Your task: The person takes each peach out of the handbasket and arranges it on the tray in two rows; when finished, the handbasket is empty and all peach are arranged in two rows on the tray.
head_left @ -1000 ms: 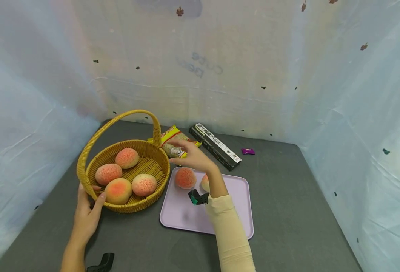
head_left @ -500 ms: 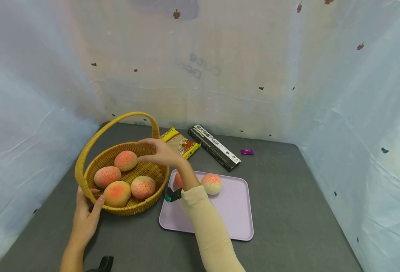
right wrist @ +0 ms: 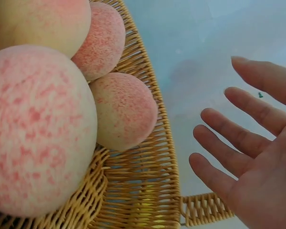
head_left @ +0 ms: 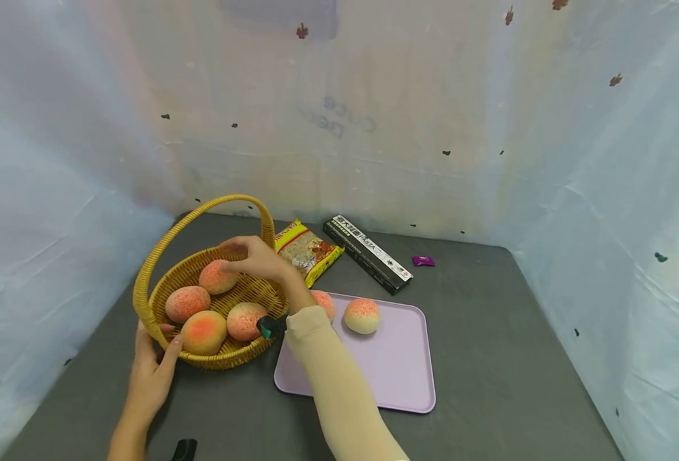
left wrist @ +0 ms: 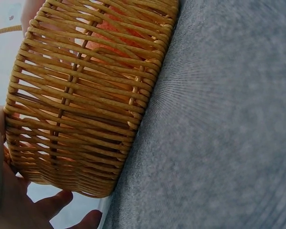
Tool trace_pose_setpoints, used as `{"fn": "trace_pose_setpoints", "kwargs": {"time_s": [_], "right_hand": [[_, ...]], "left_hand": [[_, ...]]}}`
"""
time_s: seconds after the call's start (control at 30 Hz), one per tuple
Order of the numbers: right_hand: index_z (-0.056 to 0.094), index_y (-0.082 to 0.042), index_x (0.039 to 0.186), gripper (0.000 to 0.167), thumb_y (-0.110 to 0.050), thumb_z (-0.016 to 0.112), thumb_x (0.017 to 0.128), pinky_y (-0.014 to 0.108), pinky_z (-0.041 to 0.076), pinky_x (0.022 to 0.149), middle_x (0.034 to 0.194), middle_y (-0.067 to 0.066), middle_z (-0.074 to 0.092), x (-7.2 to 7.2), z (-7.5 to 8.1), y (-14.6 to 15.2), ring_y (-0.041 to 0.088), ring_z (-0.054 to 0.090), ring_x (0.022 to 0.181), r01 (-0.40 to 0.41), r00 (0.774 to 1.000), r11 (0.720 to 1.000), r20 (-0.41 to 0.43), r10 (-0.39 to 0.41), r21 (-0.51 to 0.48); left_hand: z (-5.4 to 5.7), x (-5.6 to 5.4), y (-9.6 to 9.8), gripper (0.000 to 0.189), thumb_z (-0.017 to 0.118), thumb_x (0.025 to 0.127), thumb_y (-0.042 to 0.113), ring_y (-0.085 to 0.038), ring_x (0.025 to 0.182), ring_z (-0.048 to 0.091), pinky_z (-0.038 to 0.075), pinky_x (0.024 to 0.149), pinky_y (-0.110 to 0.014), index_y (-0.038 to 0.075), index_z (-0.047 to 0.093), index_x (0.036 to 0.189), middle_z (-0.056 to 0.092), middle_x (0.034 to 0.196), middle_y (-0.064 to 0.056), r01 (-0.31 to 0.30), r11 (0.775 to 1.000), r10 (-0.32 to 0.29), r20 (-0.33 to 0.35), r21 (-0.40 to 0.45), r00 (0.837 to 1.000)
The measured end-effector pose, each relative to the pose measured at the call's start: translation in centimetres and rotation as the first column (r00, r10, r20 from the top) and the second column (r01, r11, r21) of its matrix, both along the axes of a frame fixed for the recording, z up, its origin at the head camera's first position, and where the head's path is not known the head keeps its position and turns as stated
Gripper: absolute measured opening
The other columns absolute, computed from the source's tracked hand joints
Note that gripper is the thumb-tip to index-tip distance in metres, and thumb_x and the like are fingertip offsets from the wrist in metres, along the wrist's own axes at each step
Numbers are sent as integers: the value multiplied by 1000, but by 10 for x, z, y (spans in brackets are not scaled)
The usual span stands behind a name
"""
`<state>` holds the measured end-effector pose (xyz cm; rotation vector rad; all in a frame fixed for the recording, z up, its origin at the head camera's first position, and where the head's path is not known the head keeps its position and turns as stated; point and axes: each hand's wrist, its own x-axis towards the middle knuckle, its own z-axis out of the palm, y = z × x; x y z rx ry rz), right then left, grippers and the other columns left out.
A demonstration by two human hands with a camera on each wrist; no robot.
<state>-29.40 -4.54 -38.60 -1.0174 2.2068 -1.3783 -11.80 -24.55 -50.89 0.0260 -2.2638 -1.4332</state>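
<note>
A yellow woven basket (head_left: 220, 362) with a tall handle stands at the left of the table, holding several pink-speckled peaches. My left hand (head_left: 150, 376) grips its near left rim, thumb over the edge; in the left wrist view the fingers (left wrist: 55, 204) reach round the wicker wall. Above the basket's far side, my right hand (head_left: 257, 260) reaches in with nothing in its grasp, fingertips close to the rearmost peach (head_left: 217, 278). The right wrist view shows that hand's fingers (right wrist: 238, 136) spread, and one peach (right wrist: 40, 129) large in the foreground.
A lilac tray (head_left: 394, 365) right of the basket bears a peach (head_left: 362, 316) and another (head_left: 323, 304) partly behind the right forearm. Behind lie a yellow food packet (head_left: 310, 251), a black pasta box (head_left: 368, 253) and a small purple wrapped sweet (head_left: 423, 261). Pale sheeting surrounds the table.
My right hand has moved left from over the tray and packet to above the basket, near the rearmost peach. The left hand keeps its place at the basket's rim.
</note>
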Motion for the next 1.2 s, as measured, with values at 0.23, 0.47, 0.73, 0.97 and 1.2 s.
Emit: {"fn": "trace_pose_setpoints", "kwargs": {"time_s": [0.23,0.47,0.73,0.97,1.2], "right_hand": [[57,0,137,43,-16,66,98,23,45,94,139,18,54,-8,-12,-13,26,53,127,30,999,999,32,-31,30],[52,3,140,48,-12,66,97,27,46,94,142,21,51,-11,-19,-22,29,50,129,43,997,996,60,-48,80],[51,0,143,51,-13,67,96,29,45,98,144,15,50,-8,-24,-33,26,49,131,116,990,986,67,-125,121],[51,-3,143,53,-12,70,95,33,44,101,146,12,50,-5,-29,-39,26,46,134,181,976,973,94,-195,139],[55,-4,141,52,-11,72,92,33,45,100,144,11,52,-3,-39,-52,23,48,132,185,976,975,91,-196,123]], "left_hand": [[-2,-1,-1,42,54,102,5,-4,110,41,34,80,-15,-3,35,138,44,125,-10,0,1000,0,2,-4,1000],[-1,-1,0,42,54,101,5,-6,110,43,35,80,-15,-3,36,138,45,123,-10,-5,1000,5,-3,6,1000],[-3,-1,0,49,54,102,5,-6,110,43,36,79,-14,1,30,145,45,122,-9,6,1000,-6,1,8,1000],[-3,3,3,61,53,103,9,-13,110,45,36,80,-15,10,22,155,45,120,1,-15,1000,15,39,3,999],[-1,3,0,51,52,104,10,-9,111,44,37,80,-13,3,28,148,44,126,-9,-19,1000,19,42,-4,999]]}}
